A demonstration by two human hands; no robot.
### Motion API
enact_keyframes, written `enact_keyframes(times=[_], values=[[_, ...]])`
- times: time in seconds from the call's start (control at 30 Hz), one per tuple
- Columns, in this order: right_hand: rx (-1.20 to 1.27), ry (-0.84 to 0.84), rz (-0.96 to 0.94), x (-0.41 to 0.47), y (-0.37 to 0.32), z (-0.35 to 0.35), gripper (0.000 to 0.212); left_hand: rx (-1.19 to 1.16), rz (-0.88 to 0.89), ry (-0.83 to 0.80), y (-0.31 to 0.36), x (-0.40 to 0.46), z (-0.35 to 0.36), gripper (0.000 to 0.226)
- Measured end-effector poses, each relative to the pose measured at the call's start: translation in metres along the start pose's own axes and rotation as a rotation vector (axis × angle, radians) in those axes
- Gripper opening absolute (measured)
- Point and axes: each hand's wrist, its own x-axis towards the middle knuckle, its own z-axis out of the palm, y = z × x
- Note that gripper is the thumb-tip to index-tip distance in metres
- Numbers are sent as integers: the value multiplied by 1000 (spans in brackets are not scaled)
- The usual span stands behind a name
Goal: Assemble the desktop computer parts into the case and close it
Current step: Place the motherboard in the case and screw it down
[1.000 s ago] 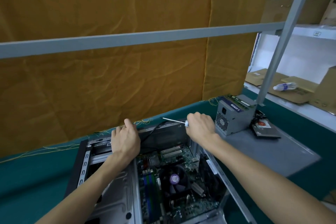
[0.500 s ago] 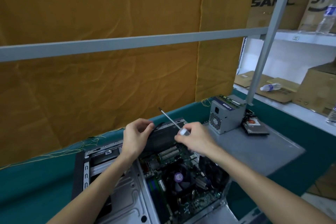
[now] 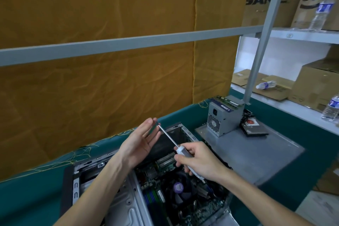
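gripping the screwdriver point(image 3: 183, 154), right hand point(image 3: 200, 161) readies it; left hand point(image 3: 139, 143) spread wide; next likely fetching the psu point(image 3: 223, 115) into the case point(image 3: 132, 205).

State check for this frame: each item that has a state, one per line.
computer case: open, side panel off
side panel: flat on table
power supply: outside case, on panel
screwdriver: gripped by right hand
left hand: open, holding nothing
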Motion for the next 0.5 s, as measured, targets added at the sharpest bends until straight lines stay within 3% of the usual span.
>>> enact_keyframes(times=[0.13, 0.47, 0.5], values=[[1, 7, -13, 1, 4, -1, 13, 99, 9, -67, -1, -4, 1, 10], [15, 4, -45, -2, 8, -1, 9, 152, 23, -80, 2, -8, -2, 11], [29, 26, -29, -2, 9, 0, 16, 152, 16, -77, 4, -7, -2, 14]])
